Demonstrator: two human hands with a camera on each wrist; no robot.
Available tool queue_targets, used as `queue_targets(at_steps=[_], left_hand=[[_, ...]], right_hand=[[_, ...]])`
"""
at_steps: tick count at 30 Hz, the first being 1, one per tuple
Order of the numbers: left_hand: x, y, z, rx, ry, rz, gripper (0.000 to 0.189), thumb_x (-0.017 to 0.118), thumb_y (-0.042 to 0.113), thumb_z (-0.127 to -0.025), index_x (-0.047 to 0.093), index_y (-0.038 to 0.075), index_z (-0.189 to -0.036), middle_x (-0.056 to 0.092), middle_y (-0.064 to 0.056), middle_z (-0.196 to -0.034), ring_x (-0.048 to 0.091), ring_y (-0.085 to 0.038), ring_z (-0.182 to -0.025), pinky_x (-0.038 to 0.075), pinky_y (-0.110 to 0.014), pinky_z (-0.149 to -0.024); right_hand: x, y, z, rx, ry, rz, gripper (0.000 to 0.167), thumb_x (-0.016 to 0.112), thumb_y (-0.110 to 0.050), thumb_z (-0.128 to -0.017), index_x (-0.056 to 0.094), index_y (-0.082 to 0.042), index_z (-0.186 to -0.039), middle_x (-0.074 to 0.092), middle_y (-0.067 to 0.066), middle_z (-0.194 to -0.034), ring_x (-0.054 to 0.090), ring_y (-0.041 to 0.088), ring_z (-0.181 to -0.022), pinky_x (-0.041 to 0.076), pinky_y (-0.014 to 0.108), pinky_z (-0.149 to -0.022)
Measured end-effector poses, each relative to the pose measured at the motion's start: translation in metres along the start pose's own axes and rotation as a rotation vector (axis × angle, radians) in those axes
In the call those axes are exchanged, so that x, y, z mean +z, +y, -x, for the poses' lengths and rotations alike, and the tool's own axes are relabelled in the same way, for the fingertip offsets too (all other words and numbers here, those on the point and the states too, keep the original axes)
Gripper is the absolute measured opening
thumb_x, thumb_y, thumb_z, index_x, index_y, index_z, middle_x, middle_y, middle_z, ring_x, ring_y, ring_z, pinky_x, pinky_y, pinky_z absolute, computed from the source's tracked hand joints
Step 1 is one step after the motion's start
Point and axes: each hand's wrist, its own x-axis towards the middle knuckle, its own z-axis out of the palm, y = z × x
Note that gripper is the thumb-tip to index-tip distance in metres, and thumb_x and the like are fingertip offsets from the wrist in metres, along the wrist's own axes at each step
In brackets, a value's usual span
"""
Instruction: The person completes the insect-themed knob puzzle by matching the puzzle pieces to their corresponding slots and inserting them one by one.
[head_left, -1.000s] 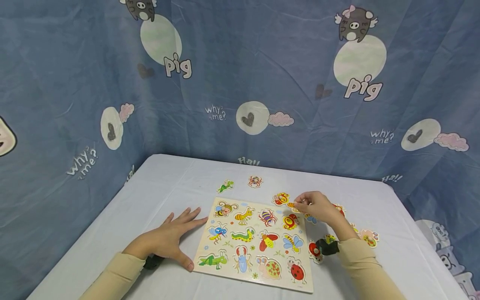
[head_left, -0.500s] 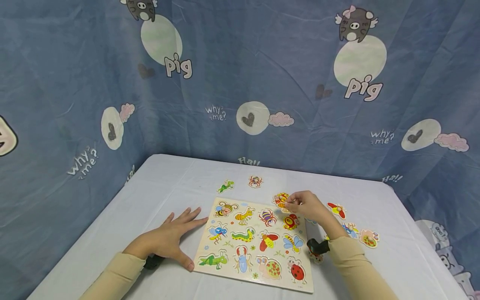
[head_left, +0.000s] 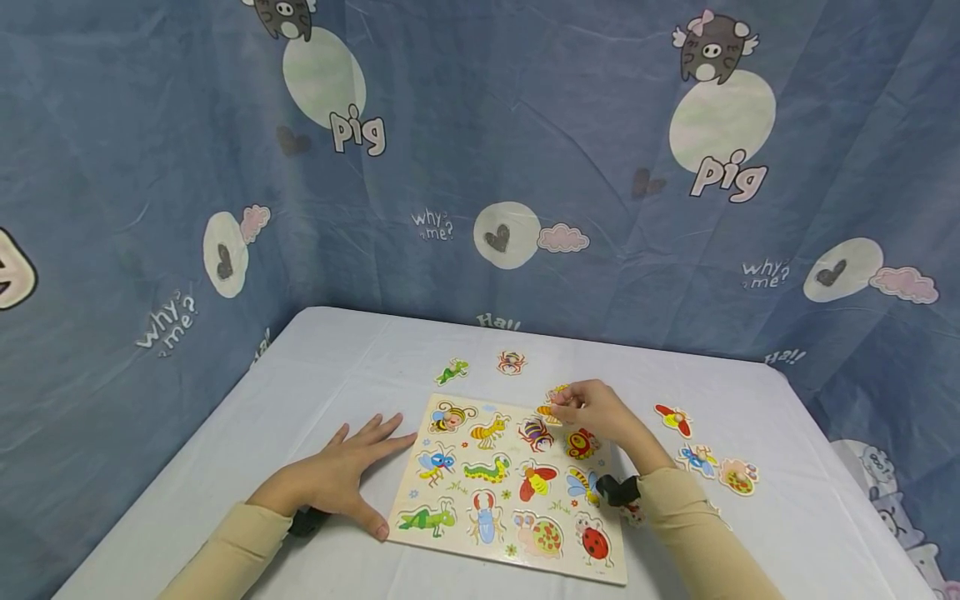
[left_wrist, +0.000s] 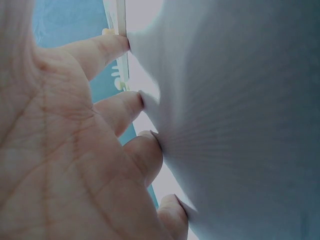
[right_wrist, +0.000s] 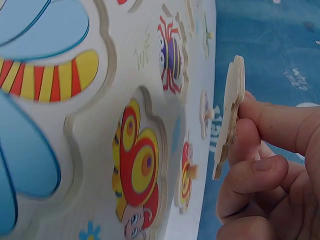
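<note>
The left hand (head_left: 337,475) rests on the white tabletop with its fingers spread, thumb and a finger at the left edge of the wooden puzzle board (head_left: 570,533). Over the board's far edge, the right hand (head_left: 600,412) pinches a puzzle piece (head_left: 547,414) showing a yellow-orange striped insect. In the right wrist view this thin wooden piece (right_wrist: 231,110) is tilted on edge, its back toward the board, its knob hidden by the fingers. A butterfly piece (right_wrist: 185,177) with a wooden knob lies beyond the board, partly covered by the right hand in the head view.
Behind the board lie a grasshopper piece (head_left: 452,372) and a spider piece (head_left: 512,362). To the right are a red-winged insect piece (head_left: 673,421), a blue mosquito piece (head_left: 697,460) and a snail piece (head_left: 738,477). The right forearm partly hides other pieces.
The right hand has moved left with the striped insect piece, from beyond the board's right corner to above its far edge. The left hand has stayed in place.
</note>
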Motion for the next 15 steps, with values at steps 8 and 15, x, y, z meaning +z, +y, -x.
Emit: queue_targets(at_steps=[8,15], left_hand=[[0.0,0.001,0.0,-0.004,0.0,-0.001,0.132,0.1,0.065,-0.057,0.04,0.025,-0.168,0.017,-0.014,-0.181,0.007,-0.051,-0.167,-0.001,-0.085,-0.123],[-0.001,0.001,0.001,0.0,0.0,0.001,0.132,0.1,0.064,-0.057,0.04,0.025,-0.168,0.017,-0.014,-0.181,0.008,-0.051,-0.167,-0.001,-0.085,-0.123]], right_hand=[[0.01,-0.006,-0.006,0.0,0.006,0.01,0.015,0.075,-0.018,-0.101,0.078,-0.003,-0.1,0.061,0.001,-0.076,0.053,0.013,-0.068,0.043,0.026,-0.062],[0.017,-0.01,-0.009,0.018,-0.012,-0.009,0.014,0.076,-0.02,-0.101,0.079,-0.006,-0.099,0.062,0.001,-0.076,0.051,0.014,-0.068,0.042,0.026,-0.063]])
